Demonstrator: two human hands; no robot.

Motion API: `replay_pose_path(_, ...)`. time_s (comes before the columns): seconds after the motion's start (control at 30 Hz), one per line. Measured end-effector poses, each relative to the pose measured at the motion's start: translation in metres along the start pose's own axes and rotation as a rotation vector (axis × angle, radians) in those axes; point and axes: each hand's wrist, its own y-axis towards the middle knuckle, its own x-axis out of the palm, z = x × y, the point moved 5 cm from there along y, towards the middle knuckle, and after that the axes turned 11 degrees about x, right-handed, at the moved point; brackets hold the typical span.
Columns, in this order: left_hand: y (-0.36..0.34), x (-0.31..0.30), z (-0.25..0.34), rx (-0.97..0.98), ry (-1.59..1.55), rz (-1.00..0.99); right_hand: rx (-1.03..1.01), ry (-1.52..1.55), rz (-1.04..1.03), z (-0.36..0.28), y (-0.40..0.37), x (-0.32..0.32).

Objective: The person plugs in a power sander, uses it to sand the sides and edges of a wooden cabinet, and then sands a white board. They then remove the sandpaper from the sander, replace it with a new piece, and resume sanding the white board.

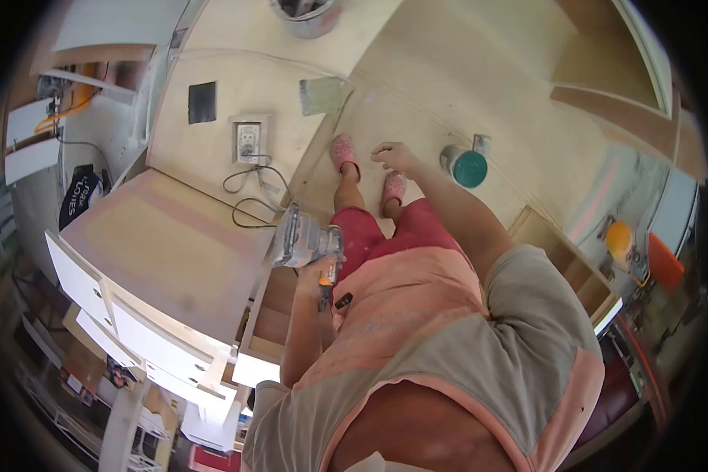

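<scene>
My left hand (321, 272) is wrapped around a dusty grey power sander (297, 240), held beside my left thigh near the edge of a wooden panel (173, 236). A dark cord (248, 224) loops from near the sander to an outlet box (250, 140) lying on the board. My right hand (395, 156) is stretched forward over the floor, fingers apart and a little bent, with nothing in it. Closest to that hand is a can with a green lid (470, 168). On the board lie a dark square sheet (202, 103) and a greenish sheet (321, 96), perhaps sandpaper.
A bucket (311, 20) stands at the top. White drawer fronts (161, 338) line the lower left. An open wooden cabinet frame (562, 256) is at my right. Pink clogs (344, 152) are on my feet. Orange and yellow items (665, 263) sit far right.
</scene>
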Motion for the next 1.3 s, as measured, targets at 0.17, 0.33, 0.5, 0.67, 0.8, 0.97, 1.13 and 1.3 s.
replay_pose_path(0.17, 0.016, -0.015, 0.001, -0.04, -0.008, 0.013, -0.065, -0.075, 0.104, -0.069, 0.096, 0.008)
replay_pose_path(0.33, 0.021, -0.014, 0.018, -0.014, 0.004, -0.024, -0.137, 0.082, 0.056, -0.104, 0.208, 0.034)
replay_pose_path(0.5, 0.025, 0.0, 0.043, -0.049, 0.153, -0.045, -0.335, -0.447, 0.335, -0.158, 0.131, 0.017)
replay_pose_path(0.67, 0.021, 0.022, 0.069, -0.101, 0.376, -0.194, -0.435, -0.328, 0.485, -0.09, 0.026, -0.02)
replay_pose_path(0.8, 0.008, 0.055, 0.087, -0.023, 0.573, -0.404, -0.309, -0.214, 0.599, 0.025, -0.086, -0.071)
replay_pose_path(0.97, -0.059, 0.127, 0.073, -0.091, 0.53, -0.441, -0.236, 0.07, 0.866, 0.254, -0.184, -0.126)
replay_pose_path(1.13, -0.083, 0.215, 0.014, -0.184, 0.419, -0.549, 0.213, 1.266, 0.664, 0.496, -0.223, -0.147)
replay_pose_path(1.3, -0.07, 0.232, -0.025, -0.365, 0.41, -0.613, 0.385, 1.374, 0.699, 0.517, -0.254, -0.145)
